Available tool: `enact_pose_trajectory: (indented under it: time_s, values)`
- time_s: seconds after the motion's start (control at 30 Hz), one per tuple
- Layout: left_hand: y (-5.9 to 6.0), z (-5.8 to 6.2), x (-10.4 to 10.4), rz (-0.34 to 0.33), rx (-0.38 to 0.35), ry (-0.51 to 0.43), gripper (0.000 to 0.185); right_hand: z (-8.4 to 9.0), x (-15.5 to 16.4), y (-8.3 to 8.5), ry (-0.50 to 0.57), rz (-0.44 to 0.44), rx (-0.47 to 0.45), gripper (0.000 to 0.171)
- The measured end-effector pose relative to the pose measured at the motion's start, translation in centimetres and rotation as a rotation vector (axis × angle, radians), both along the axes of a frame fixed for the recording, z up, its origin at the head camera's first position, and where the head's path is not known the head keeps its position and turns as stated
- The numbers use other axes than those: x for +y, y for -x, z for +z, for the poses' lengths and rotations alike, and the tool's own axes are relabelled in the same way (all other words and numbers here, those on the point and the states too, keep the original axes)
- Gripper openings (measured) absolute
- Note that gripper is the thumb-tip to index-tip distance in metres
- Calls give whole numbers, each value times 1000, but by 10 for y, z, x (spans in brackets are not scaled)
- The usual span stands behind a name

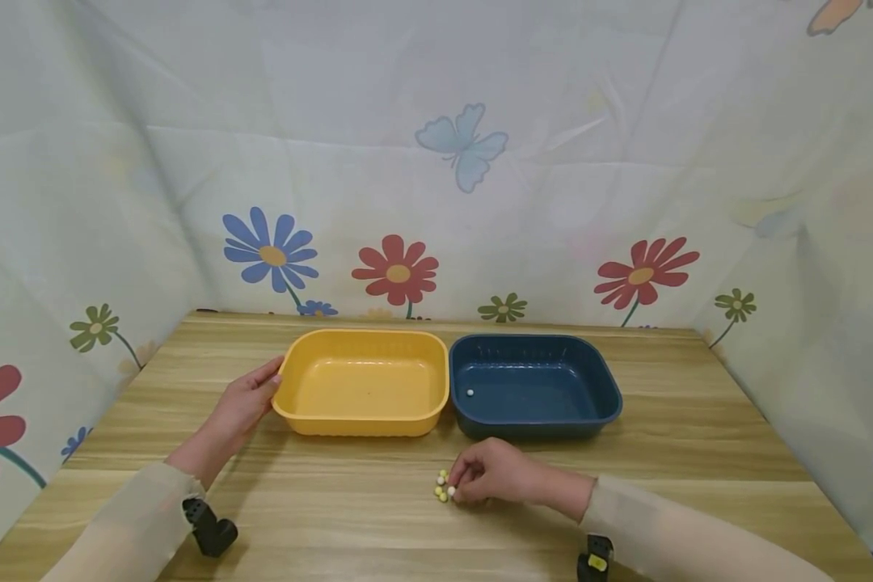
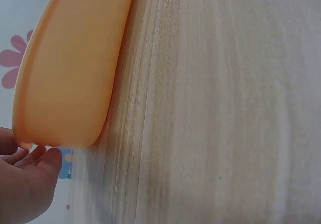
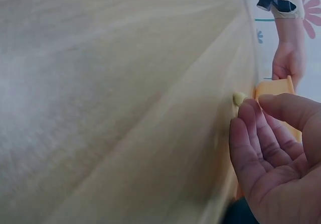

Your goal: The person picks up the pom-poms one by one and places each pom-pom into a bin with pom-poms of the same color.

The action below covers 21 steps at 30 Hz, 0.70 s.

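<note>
on the light wooden table [image 1: 349,517] two shallow rectangular plastic tubs stand side by side, their rims touching or nearly so: a yellow plastic tub [image 1: 361,381] on the left and a dark blue plastic tub [image 1: 533,386] on the right, both toward the far half of the table. one small white bead [image 1: 470,393] lies on the floor of the blue tub, near its left wall. the yellow tub shows nothing inside but a tiny dark speck.

the left hand [image 1: 243,404] lies at the left end of the yellow tub, fingers straight and relaxed, fingertips touching the tub's rim; in the left wrist view the fingertips [image 2: 47,156] sit right at the tub's orange-yellow edge [image 2: 65,78]. nothing is gripped by it.

the right hand [image 1: 489,473] rests on the table just near of the blue tub, knuckles up, fingers curled down onto a little cluster of small white and yellow beads [image 1: 442,486] lying on the wood just left of the fingertips. in the head view the fingertips seem to meet on a white bead at the cluster's right edge, though the bead is too small to tell for sure whether it is pinched. in the right wrist view the fingers [image 3: 256,138] bend loosely toward the palm, with one yellowish bead [image 3: 239,98] just beyond them.

a flower-and-butterfly printed cloth [image 1: 436,162] hangs behind and at both sides of the table.
</note>
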State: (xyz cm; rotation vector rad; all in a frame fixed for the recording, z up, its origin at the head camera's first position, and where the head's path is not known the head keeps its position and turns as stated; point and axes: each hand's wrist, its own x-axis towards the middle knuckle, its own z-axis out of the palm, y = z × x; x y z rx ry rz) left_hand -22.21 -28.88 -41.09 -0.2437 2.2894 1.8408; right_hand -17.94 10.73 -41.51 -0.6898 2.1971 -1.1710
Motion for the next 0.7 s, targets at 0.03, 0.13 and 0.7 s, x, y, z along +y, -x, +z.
enact_pose_trajectory:
  time_s: [0.03,0.13,0.7]
  values:
    - [0,0,0,-1,0,2,56,2,0,0,4,8,-4,11]
    - [0,0,0,2,1,-2,55,8,2,2,23,9,-28,12]
    - [-1,0,0,-15,6,15,55,48,15,22,8,21,-94,15]
